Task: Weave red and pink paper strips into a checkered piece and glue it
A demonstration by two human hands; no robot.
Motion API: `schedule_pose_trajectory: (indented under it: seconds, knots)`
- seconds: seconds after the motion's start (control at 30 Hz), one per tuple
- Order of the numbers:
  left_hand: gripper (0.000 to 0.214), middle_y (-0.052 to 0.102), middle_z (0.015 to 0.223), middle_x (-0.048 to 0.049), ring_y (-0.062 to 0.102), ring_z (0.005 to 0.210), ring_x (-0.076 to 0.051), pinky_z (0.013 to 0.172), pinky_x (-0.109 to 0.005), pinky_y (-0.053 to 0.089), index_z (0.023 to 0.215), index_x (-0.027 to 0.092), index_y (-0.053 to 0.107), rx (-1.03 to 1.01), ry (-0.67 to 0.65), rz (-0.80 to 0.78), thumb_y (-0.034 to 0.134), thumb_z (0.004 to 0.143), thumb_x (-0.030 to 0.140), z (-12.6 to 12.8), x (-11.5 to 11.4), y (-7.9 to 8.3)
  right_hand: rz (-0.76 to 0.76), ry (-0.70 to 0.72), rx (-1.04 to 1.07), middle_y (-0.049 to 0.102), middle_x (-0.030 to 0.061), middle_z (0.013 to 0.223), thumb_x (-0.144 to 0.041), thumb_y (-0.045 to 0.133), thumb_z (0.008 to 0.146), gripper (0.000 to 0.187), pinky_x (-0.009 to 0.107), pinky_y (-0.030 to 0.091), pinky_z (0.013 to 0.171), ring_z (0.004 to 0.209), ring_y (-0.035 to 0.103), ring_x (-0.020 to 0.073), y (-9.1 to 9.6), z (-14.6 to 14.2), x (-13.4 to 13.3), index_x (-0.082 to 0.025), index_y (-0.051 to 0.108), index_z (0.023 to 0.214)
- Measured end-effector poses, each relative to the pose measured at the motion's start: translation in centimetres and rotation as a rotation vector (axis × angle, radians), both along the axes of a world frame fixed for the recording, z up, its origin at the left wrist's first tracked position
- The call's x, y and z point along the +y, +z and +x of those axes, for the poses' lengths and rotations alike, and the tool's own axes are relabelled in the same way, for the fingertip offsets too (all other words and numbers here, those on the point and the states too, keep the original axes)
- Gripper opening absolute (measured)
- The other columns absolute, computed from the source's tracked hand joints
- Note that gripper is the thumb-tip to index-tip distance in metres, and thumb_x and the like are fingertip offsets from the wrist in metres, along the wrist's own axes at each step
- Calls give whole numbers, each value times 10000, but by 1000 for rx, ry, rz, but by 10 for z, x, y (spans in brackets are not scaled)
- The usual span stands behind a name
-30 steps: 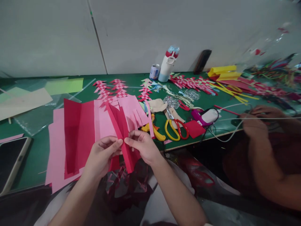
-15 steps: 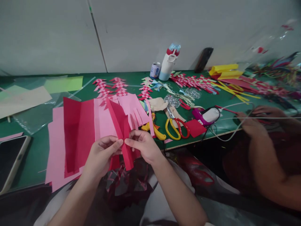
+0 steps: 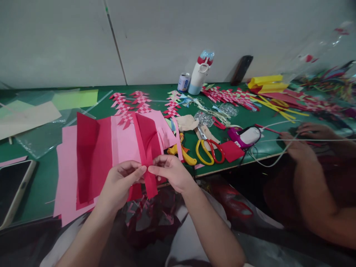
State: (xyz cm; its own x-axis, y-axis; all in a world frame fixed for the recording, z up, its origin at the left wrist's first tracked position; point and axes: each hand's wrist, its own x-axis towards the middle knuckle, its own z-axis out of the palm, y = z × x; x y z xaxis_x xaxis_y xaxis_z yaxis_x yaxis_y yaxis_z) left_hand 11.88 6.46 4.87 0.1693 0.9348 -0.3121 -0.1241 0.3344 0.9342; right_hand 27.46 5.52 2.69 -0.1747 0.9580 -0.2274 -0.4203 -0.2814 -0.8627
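Left hand (image 3: 119,185), right hand (image 3: 169,172) both pinch slit red sheet (image 3: 148,133) at near table (image 3: 44,185) edge, over pink sheets (image 3: 66,174). Sheet looks unwoven so far. Finished woven pieces (image 3: 139,102) lie behind.

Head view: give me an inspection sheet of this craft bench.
Surface: green table, largely covered with paper.
Job's things: red paper cut into strips, raised over pink sheets and a dark red sheet.
Clutter: scissors, woven pieces, bottle, phone, yellow strips.
Grippers: left hand and right hand both pinch the red paper low down.
Cables: white cable looping off the front edge.
Surroundings: grey wall behind; co-worker's hands at right.
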Motion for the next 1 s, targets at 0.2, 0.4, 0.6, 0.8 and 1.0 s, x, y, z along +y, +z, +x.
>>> schedule_pose_trajectory:
  seconds: [0.2,0.4,0.6,0.8,1.0]
  knots:
    - [257,593,547,34,508,467,-48,437,-126,431,622,153,684,-68,40,-25,872,542,309,2,-2,-2,58,-52,-3,571,-44,649,-320,861,548,305,199,392,478,545,480,66,0,-3,-1,-165,630,674]
    - [242,573,515,45,502,459,-45,468,-130,455,631,166,682,-100,73,-23,862,568,315,3,-2,-6,27,-30,-24,583,-35,680,-367,867,527,355,206,416,508,578,504,75,1,-2,-2,-161,642,709]
    - [285,611,550,29,530,472,-55,478,-148,488,635,156,698,-47,29,-12,880,526,345,2,-1,-5,30,-7,-26,591,-35,681,-351,859,548,331,206,410,492,552,504,69,-5,1,0,-159,652,719]
    - [278,616,567,29,555,508,-62,498,-148,507,635,150,697,-75,25,-30,881,527,328,3,-2,-3,48,-59,14,585,-40,675,-312,864,545,309,206,414,500,571,499,72,-6,-2,0,-166,642,704]
    - [282,605,539,37,546,488,-53,505,-139,503,627,152,687,-126,39,-76,885,518,321,6,-2,-5,22,-66,28,595,-30,694,-322,872,535,326,195,421,502,601,522,77,-2,-2,-2,-158,651,710]
